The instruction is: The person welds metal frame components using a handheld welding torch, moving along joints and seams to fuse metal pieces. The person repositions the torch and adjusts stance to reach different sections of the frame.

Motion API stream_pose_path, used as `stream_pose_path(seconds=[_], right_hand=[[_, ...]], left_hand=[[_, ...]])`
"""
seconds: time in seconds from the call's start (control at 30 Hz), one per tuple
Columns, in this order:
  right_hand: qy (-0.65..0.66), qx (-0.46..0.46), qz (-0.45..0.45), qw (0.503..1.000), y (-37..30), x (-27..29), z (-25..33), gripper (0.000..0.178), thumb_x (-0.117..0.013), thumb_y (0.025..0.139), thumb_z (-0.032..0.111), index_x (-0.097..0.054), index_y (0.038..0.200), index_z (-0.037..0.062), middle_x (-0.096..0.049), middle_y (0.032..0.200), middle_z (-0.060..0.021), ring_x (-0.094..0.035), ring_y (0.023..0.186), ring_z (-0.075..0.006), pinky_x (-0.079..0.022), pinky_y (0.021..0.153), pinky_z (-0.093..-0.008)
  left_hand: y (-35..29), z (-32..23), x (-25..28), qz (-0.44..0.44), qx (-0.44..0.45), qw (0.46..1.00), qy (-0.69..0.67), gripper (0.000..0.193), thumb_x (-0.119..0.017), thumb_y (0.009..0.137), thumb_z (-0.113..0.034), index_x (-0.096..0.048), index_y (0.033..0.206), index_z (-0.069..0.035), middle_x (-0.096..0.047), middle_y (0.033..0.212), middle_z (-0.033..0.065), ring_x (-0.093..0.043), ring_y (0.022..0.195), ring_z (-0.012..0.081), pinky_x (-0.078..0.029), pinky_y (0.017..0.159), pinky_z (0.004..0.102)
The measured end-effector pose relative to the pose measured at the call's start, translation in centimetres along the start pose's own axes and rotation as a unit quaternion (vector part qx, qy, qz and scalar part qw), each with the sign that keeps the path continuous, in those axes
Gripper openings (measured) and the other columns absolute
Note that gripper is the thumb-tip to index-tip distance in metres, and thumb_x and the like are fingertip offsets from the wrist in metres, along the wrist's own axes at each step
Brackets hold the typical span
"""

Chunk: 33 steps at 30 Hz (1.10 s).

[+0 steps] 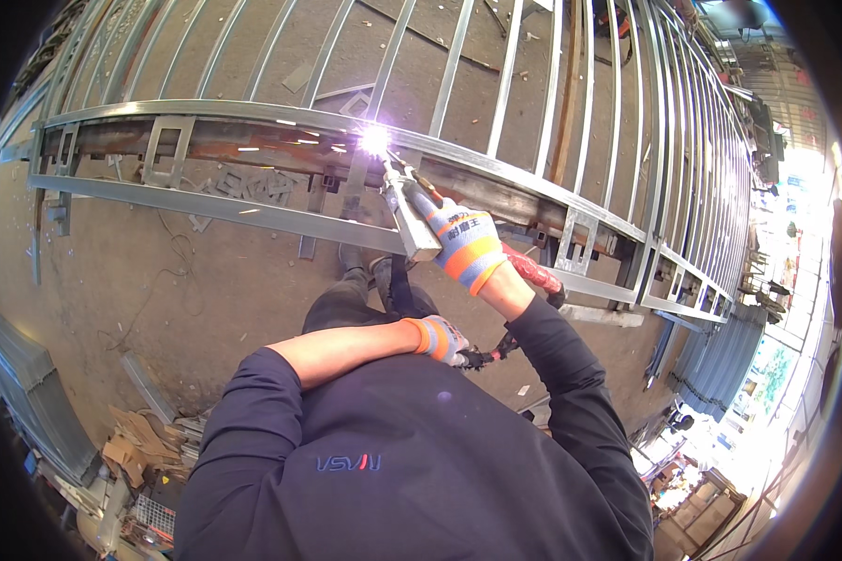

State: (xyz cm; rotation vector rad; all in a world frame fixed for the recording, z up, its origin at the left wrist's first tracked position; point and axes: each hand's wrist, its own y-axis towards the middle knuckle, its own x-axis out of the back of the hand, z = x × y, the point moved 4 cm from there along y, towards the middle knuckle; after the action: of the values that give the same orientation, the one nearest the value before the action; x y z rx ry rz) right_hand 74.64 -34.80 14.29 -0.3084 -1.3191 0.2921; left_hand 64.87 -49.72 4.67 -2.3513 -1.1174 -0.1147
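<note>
My right hand [465,241], in a grey and orange work glove, is closed round a welding torch [410,222]. The torch points up and away, and a bright white-violet arc hides its tip. Sparks fly left from the arc, which burns at the upper rail [281,114] of a grey metal railing frame, by the foot of an upright bar. Red wrapping [531,271] covers the cable behind the torch. Close to my waist, my left hand [442,339], gloved alike, is closed on the dark torch cable [482,359]; its fingertips are partly hidden.
A lower rail [225,208] runs nearer me, with rectangular metal pieces [168,150] between the rails. Small metal offcuts [253,184] lie on the floor beneath. Stacked grey metal sheets [28,397] stand at left, cardboard [126,456] at lower left, and more sheets [720,360] at right.
</note>
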Motion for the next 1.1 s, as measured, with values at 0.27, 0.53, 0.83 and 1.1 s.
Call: stream_pose_path(seconds=[0.27, 0.53, 0.83, 1.1], right_hand=[[-0.015, 0.017, -0.014, 1.000, -4.8, 2.9, -1.7, 0.068, -0.071, 0.085, 0.012, -0.046, 0.148, 0.0178, -0.069, 0.111, -0.0205, -0.075, 0.084, -0.0349, -0.059, 0.064, -0.0458], [-0.039, -0.035, 0.078, 0.996, -17.0, 2.9, -10.0, 0.066, -0.064, 0.091, 0.015, -0.047, 0.155, 0.0206, -0.063, 0.131, -0.0293, -0.075, 0.090, -0.0352, -0.059, 0.064, -0.0425], [-0.060, -0.064, 0.028, 0.996, -29.0, 0.6, -26.2, 0.080, -0.073, 0.085, 0.014, -0.039, 0.157, 0.0183, -0.071, 0.115, -0.0212, -0.075, 0.091, -0.0332, -0.060, 0.067, -0.0423], [-0.067, -0.012, 0.028, 0.997, -29.5, -1.0, -32.9, 0.076, -0.075, 0.086, 0.017, -0.043, 0.155, 0.0182, -0.072, 0.112, -0.0198, -0.076, 0.094, -0.0327, -0.061, 0.071, -0.0412]], left_hand=[[3.0, -1.4, 0.4, 0.024, -0.027, 0.999, 0.018, 0.061, -0.055, 0.099, -0.051, -0.058, 0.143, -0.008, -0.068, 0.130, 0.0214, -0.063, 0.125, 0.0385, -0.047, 0.106, 0.0474], [12.6, -10.7, -0.7, 0.074, -0.138, 0.986, -0.053, 0.068, -0.061, 0.096, -0.042, -0.051, 0.150, -0.002, -0.061, 0.143, 0.0224, -0.057, 0.134, 0.0387, -0.044, 0.112, 0.0461], [31.6, -20.6, -2.7, 0.024, -0.188, 0.979, -0.073, 0.063, -0.065, 0.095, -0.038, -0.050, 0.147, -0.006, -0.065, 0.131, 0.0251, -0.061, 0.122, 0.0438, -0.048, 0.102, 0.0508], [38.4, -23.0, -2.0, 0.042, -0.043, 0.990, -0.127, 0.061, -0.063, 0.097, -0.038, -0.052, 0.146, -0.005, -0.061, 0.140, 0.0254, -0.057, 0.132, 0.0432, -0.045, 0.109, 0.0494]])
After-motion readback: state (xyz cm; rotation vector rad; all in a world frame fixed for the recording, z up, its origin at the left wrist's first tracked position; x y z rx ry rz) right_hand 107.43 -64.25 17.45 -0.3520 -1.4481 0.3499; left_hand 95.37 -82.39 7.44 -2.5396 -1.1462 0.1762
